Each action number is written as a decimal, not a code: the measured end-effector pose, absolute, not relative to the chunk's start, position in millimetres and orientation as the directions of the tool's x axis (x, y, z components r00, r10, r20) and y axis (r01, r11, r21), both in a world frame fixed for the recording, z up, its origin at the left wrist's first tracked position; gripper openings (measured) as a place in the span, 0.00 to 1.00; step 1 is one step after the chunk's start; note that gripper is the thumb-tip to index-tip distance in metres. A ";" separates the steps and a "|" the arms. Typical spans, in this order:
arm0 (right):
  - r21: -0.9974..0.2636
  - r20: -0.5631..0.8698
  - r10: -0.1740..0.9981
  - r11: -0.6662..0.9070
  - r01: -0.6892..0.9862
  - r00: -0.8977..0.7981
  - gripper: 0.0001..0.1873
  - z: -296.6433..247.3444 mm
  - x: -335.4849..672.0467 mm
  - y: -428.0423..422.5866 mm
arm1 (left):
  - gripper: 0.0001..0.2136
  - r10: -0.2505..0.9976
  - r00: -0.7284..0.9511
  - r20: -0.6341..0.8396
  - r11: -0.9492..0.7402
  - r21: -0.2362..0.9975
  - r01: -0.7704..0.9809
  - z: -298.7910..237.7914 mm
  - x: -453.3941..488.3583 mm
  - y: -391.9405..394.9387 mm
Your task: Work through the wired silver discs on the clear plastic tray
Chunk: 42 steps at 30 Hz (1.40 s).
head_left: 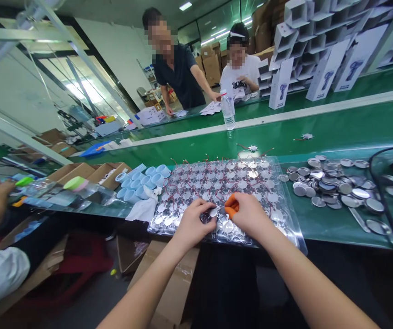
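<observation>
Silver disc [213, 211] pinched by left hand [193, 225], above clear sheet [278, 214] of red-wired discs at bench's near edge, right hand [251, 214] with orange finger caps [232, 206] close beside, its grip unclear, loose metal discs [326, 185] to the right, blue cups [141, 180] to the left

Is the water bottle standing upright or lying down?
Upright: the bottle stands on its base on the green belt, cap on top.

The plastic sheet of wired discs [230, 183] fills the near edge of the green table [336, 132]. Blue cups [141, 180] close its left side, and a heap of metal discs [330, 187] and a black cable [381, 201] close its right. Behind the sheet the table is mostly open up to the water bottle [228, 112].
</observation>
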State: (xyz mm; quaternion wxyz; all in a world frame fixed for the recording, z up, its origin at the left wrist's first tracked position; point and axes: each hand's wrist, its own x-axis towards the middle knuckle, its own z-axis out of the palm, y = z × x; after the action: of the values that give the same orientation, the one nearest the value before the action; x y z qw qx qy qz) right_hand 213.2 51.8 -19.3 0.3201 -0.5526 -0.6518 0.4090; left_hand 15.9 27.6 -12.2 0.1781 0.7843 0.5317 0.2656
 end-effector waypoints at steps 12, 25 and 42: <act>-0.927 -0.123 0.983 -0.063 0.371 -0.140 0.07 -33.6 209.2 54.3 | 0.16 0.904 0.425 0.042 -0.409 0.372 0.833 17.3 23.1 27.1; -0.971 -0.209 0.970 -0.191 0.140 -0.121 0.06 -19.7 214.9 51.7 | 0.08 0.944 0.331 0.003 -0.329 0.111 0.938 17.3 36.9 20.4; -0.985 -0.158 0.983 -0.150 0.088 -0.090 0.05 -21.9 223.9 53.1 | 0.10 0.867 0.374 0.330 -0.416 0.064 0.907 -20.3 33.3 8.7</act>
State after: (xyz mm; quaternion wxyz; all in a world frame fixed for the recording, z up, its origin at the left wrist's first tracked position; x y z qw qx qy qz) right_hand 223.9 53.1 -21.9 0.4145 -0.5322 -0.5032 0.5401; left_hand 33.3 8.7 -20.3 -0.0641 0.8263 0.5367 0.1581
